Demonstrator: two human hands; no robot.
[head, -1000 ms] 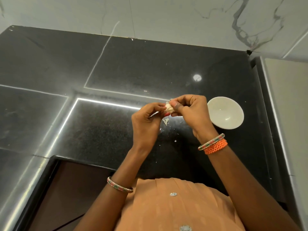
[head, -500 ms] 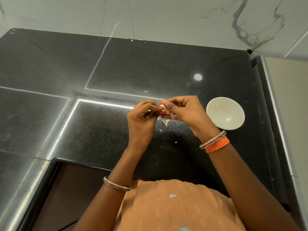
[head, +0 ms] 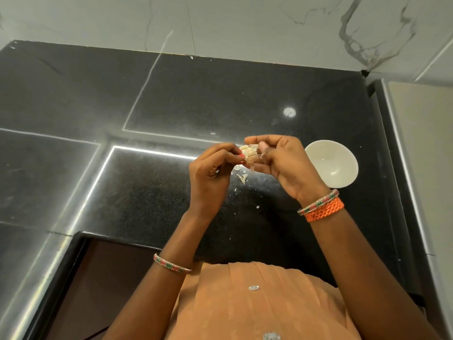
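A pale garlic bulb [head: 248, 154] with its cloves showing is held above the black counter [head: 220, 99], between both hands. My right hand [head: 282, 160] grips it from the right with fingers and thumb curled round it. My left hand [head: 210, 173] pinches its left side with thumb and fingertips. Bits of papery garlic skin [head: 242, 177] lie on the counter just below the hands. An empty white bowl [head: 335, 165] stands on the counter to the right of my right hand.
A marble wall [head: 245, 25] backs the counter. A grey raised ledge [head: 421, 168] runs along the right side. At the lower left the counter drops off to a dark brown surface [head: 103, 285]. Small white flecks [head: 257, 206] dot the counter.
The hands have turned the garlic bulb so its cloves now show between the fingers. More skin flakes lie below the hands.
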